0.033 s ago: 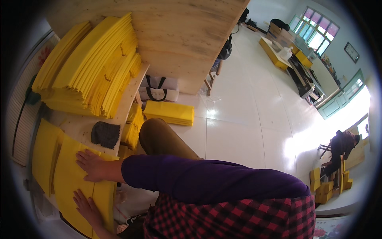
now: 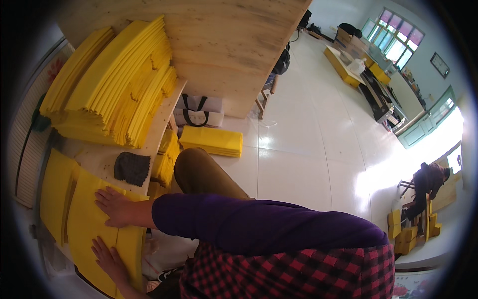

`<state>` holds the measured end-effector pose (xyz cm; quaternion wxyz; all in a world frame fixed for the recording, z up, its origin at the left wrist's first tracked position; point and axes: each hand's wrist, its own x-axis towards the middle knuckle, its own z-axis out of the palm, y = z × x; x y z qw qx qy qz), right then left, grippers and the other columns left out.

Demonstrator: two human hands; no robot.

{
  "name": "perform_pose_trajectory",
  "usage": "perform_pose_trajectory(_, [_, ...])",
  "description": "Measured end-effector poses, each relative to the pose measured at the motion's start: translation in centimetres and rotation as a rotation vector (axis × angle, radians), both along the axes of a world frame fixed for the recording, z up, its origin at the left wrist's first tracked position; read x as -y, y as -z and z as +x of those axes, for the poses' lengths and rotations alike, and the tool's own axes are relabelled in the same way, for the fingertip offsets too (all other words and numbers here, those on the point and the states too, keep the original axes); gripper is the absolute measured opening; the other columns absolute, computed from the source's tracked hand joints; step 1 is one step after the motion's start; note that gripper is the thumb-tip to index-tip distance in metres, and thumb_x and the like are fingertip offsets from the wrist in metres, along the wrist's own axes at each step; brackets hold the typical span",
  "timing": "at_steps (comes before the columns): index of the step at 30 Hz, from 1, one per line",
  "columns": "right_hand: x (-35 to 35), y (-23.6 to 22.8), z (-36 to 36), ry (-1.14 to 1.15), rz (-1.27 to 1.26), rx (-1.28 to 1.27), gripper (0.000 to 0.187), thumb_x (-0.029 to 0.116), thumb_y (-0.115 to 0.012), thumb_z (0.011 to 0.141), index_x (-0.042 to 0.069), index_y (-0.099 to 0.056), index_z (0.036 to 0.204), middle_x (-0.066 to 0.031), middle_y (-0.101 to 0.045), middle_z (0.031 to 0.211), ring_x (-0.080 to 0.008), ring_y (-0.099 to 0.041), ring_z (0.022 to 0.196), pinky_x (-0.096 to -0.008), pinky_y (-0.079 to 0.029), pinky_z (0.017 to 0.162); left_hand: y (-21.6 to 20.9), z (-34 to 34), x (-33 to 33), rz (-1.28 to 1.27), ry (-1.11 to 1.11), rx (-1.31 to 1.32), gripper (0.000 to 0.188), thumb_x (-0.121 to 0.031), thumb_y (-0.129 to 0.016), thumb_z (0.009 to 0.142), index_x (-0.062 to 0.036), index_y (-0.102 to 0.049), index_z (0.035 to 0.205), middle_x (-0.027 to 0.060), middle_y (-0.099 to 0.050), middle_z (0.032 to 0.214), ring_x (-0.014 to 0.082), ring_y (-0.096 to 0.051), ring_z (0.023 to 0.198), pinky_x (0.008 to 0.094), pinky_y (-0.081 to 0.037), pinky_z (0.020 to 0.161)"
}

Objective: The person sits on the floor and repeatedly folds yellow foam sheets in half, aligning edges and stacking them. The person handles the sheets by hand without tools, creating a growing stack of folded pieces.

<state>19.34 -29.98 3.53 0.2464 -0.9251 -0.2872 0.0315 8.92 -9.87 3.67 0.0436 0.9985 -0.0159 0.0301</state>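
Both my hands lie flat on a yellow folded sheet [image 2: 85, 219], which looks like cloth, on the work table at the left. My right hand [image 2: 114, 205], at the end of a purple sleeve, presses the upper part with its fingers spread. Lower down, my left hand [image 2: 109, 260] rests palm down with its fingers stretched out. A seam or folded edge runs lengthwise between the hands and the sheet's near side. Beside it lies another yellow piece [image 2: 56, 192]. A dark grey cloth pad [image 2: 132, 168] sits just above my right hand.
A tall stack of folded yellow sheets [image 2: 114, 89] stands on the table against a wooden panel [image 2: 224, 45]. Under the table edge are a yellow bundle [image 2: 211, 141] and a bag with black handles [image 2: 211, 118]. Far right, another person [image 2: 429, 182] bends near yellow boxes [image 2: 406, 240].
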Motion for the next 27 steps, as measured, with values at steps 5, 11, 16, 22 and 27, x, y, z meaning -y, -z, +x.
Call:
perform_pose_trajectory(5, [0.1,-0.44,-0.19,-0.007,-0.012,-0.006,0.081,0.05,-0.042,0.091,-0.003,-0.017,0.147,-0.0194,-0.008,0.155,-0.0286,0.0,0.145,-0.0423,0.002,0.116,0.22,0.01,-0.25,0.005,-0.004,0.008,0.053,-0.04,-0.027,0.102,-0.0156,-0.025,0.149,0.0092,-0.019,0.155,0.0328,-0.016,0.143,0.0593,-0.015,0.108])
perform_pose_trajectory(11, [0.12,-0.7,-0.28,-0.011,-0.022,-0.017,0.081,0.051,-0.041,0.091,-0.002,-0.017,0.147,-0.0191,-0.009,0.155,-0.0287,0.0,0.145,-0.0424,0.002,0.116,0.2,-0.02,-0.35,0.027,-0.013,-0.006,0.052,-0.039,-0.026,0.102,-0.0152,-0.024,0.149,0.0091,-0.018,0.156,0.0325,-0.015,0.143,0.0609,-0.015,0.107])
perform_pose_trajectory(16, [0.2,-0.58,-0.18,-0.01,-0.029,-0.001,0.081,0.051,-0.042,0.091,-0.003,-0.017,0.147,-0.0192,-0.01,0.155,-0.0291,-0.001,0.144,-0.0429,0.002,0.116,0.22,-0.03,-0.16,0.022,-0.003,0.008,0.052,-0.039,-0.027,0.102,-0.015,-0.025,0.149,0.0094,-0.019,0.156,0.0328,-0.016,0.143,0.0603,-0.016,0.107])
perform_pose_trajectory(22, [0.18,-0.47,-0.15,-0.012,-0.028,0.003,0.081,0.051,-0.041,0.091,-0.003,-0.018,0.147,-0.0191,-0.01,0.155,-0.0292,-0.001,0.144,-0.043,0.001,0.116,0.17,-0.05,-0.12,0.013,-0.001,0.014,0.053,-0.039,-0.028,0.102,-0.015,-0.025,0.149,0.0094,-0.019,0.155,0.0326,-0.016,0.143,0.0593,-0.015,0.108])
perform_pose_trajectory(27, [0.15,-0.48,-0.16,-0.01,-0.042,0.012,0.08,0.051,-0.04,0.091,-0.002,-0.018,0.147,-0.019,-0.009,0.155,-0.0293,-0.002,0.144,-0.0426,0.001,0.116,0.24,-0.16,-0.05,0.002,-0.007,0.026,0.053,-0.04,-0.029,0.102,-0.0149,-0.026,0.148,0.0093,-0.02,0.155,0.0319,-0.016,0.143,0.0588,-0.015,0.108])
